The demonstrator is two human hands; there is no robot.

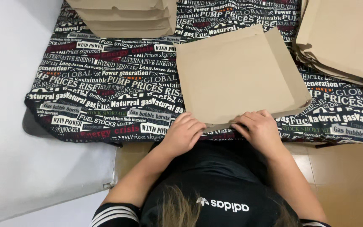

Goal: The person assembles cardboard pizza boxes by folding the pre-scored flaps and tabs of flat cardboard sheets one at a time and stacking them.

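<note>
Bare printed cloth [106, 80] lies open left of the flat cardboard [236, 75]; cardboard stacks [127, 19] crowd both far corners.

A cardboard sheet [236, 75] lies on the cloth [106, 92]; stacks lie far left [127, 17] and right [345, 38].

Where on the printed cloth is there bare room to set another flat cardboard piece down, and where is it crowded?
The widest bare patch of printed cloth lies left of the flat cardboard sheet, below the cardboard stack at top left. It is crowded at the right, where the cardboard pile nearly meets the sheet, and along the near edge, under the left hand and right hand.
</note>
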